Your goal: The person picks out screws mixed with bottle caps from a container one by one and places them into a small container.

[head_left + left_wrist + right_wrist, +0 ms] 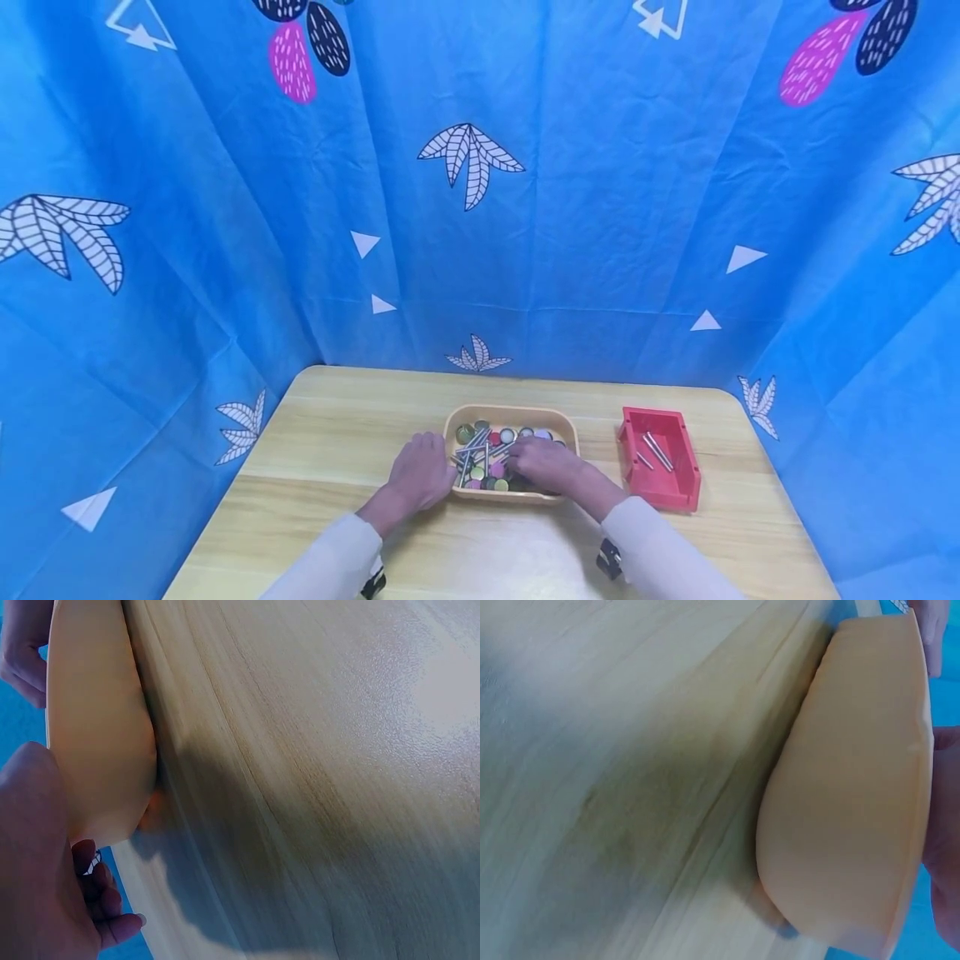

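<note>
A beige plastic tub [510, 497] stands on the table, holding several slim metal rods [466, 472] and round, coloured, cap-like discs [501, 485]. My left hand [422, 472] grips the tub's left end; in the left wrist view the thumb lies at the rim and the fingers curl beside the wall. Over the tub's right half, my right hand [545, 464] reaches down among the pieces. Its fingertips are hidden, and the right wrist view shows mostly the tub's outer wall [847, 787], so whether it pinches anything cannot be told.
To the right of the tub is a red plastic bin [663, 500] with a few metal rods [658, 451] inside. Light wood tabletop [337, 450] surrounds both containers. Blue patterned cloth [600, 208] hangs at the back and on both sides.
</note>
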`<move>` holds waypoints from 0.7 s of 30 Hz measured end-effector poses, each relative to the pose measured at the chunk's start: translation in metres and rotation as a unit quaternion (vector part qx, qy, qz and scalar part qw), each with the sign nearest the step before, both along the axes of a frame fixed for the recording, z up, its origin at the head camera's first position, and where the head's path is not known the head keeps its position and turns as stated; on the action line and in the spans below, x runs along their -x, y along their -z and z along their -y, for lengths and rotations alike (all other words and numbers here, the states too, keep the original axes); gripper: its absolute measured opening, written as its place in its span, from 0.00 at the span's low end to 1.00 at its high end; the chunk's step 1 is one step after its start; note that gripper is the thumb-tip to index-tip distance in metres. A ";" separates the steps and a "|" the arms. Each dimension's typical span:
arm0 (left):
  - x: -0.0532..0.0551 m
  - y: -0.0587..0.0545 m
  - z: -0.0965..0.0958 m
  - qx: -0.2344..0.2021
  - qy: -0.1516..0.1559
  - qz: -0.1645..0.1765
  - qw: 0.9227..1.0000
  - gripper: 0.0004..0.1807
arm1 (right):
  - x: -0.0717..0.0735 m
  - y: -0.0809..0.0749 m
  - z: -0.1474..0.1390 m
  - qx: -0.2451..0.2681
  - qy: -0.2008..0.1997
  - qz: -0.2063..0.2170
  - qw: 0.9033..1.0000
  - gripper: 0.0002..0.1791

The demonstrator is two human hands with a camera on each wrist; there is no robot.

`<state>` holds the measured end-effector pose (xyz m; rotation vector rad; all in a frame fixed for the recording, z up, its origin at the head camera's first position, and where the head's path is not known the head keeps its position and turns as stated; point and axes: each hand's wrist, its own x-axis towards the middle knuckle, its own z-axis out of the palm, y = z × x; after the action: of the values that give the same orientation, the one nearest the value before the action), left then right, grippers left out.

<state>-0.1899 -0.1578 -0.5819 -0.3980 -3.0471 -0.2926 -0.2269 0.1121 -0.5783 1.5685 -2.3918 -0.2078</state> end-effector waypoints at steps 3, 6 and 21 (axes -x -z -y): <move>0.000 0.001 0.000 -0.001 -0.002 0.000 1.000 0.13 | 0.000 -0.003 -0.003 0.003 -0.013 -0.005 1.000 0.05; -0.001 0.001 0.000 0.002 -0.001 -0.003 1.000 0.13 | -0.001 -0.007 -0.007 0.000 -0.013 -0.007 1.000 0.08; 0.000 0.002 0.000 0.011 -0.003 -0.004 1.000 0.14 | 0.000 -0.019 -0.026 -0.009 0.013 0.005 1.000 0.14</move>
<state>-0.1896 -0.1575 -0.5838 -0.3914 -3.0461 -0.2578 -0.2265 0.1385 -0.5596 1.5508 -2.4248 -0.2272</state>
